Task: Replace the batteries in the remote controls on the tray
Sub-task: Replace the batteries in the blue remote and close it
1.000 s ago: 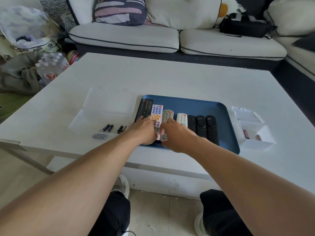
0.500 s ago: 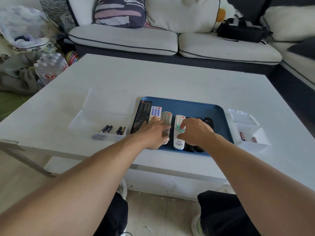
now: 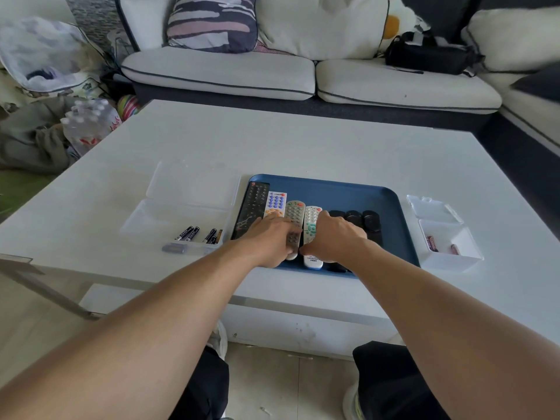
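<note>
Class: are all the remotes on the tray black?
No: beside the black remote on the tray lie white and grey ones.

text: none legible | remote controls point(image 3: 294, 214): button marks and a small header print, too small to read | batteries point(image 3: 191, 233): label print blurred | water-bottle pack point(image 3: 91, 125): red marking, unreadable

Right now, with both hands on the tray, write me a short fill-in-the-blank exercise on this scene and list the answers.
1. The remotes lie side by side on a ____ tray.
2. The loose black batteries lie in the clear box to the ____ of the tray.
3. The leftmost remote, a long one, is ____ in colour.
4. The left hand and right hand rest on the remotes at the tray's ____ edge.

Answers: blue; left; black; near
</note>
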